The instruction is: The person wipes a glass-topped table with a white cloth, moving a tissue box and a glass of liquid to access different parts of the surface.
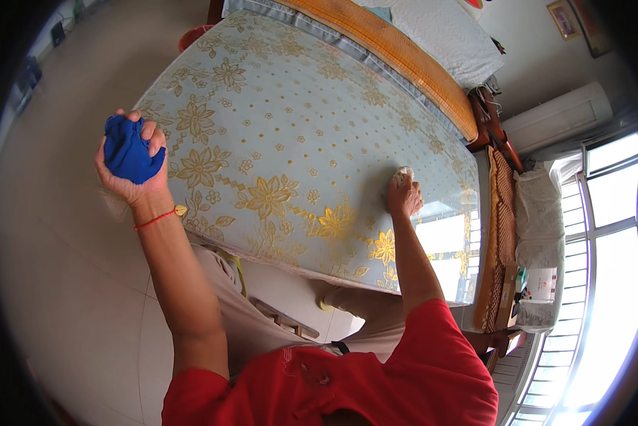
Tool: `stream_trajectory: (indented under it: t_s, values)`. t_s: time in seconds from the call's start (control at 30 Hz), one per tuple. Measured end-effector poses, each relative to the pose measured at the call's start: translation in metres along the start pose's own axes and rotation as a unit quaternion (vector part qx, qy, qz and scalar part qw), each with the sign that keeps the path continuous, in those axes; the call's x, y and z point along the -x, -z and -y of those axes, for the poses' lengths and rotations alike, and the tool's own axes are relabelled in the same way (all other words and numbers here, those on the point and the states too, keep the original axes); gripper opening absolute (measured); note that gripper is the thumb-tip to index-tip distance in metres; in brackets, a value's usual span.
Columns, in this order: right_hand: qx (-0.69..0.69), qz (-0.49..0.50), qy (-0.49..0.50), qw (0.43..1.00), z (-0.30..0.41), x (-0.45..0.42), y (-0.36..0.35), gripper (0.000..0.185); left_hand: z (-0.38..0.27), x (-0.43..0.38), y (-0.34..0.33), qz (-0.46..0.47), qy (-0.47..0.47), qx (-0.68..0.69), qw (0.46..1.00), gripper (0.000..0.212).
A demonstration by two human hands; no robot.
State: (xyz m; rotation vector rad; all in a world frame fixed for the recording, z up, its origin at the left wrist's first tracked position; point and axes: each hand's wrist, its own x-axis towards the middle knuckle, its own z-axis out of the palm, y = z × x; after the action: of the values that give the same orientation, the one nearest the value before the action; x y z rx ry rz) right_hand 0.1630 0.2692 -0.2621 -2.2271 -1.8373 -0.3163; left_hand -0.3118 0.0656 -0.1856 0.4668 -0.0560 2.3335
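Observation:
A crumpled blue cloth [132, 152] is gripped in my left hand [148, 175], which is raised palm up near the left edge of the table. Around that wrist runs a red cord bracelet [156, 220] with a leaf-shaped gold charm. My right hand [406, 198] presses a balled whitish cloth [404, 173] on the table's right half; the fingers cover much of it. Beneath lies a pale tablecloth [297, 112] with gold flowers and a glossy, clear-looking surface. Window light reflects off its right end.
Beyond the table's far side stands a seat with an orange woven mat [404, 53]. A wooden armrest [484, 122] rises at the far right corner. Boxes [540, 285] sit on a covered surface by the window. A red basin [194, 37] is partly visible at the far left corner.

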Motion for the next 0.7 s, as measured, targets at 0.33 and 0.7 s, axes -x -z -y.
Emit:
stream_trajectory:
  t_s: [0.33, 0.7]
  values:
    - [-0.100, -0.002, 0.154, 0.983, 0.218, 0.006, -0.020, 0.039, -0.045, -0.011, 0.001, -0.023, -0.075, 0.099, 0.992, 0.043]
    - [-0.257, 0.059, 0.528, 0.807, 0.259, 0.185, 0.052, 0.041, -0.036, -0.015, 0.006, -0.022, -0.059, 0.086, 0.994, 0.044]
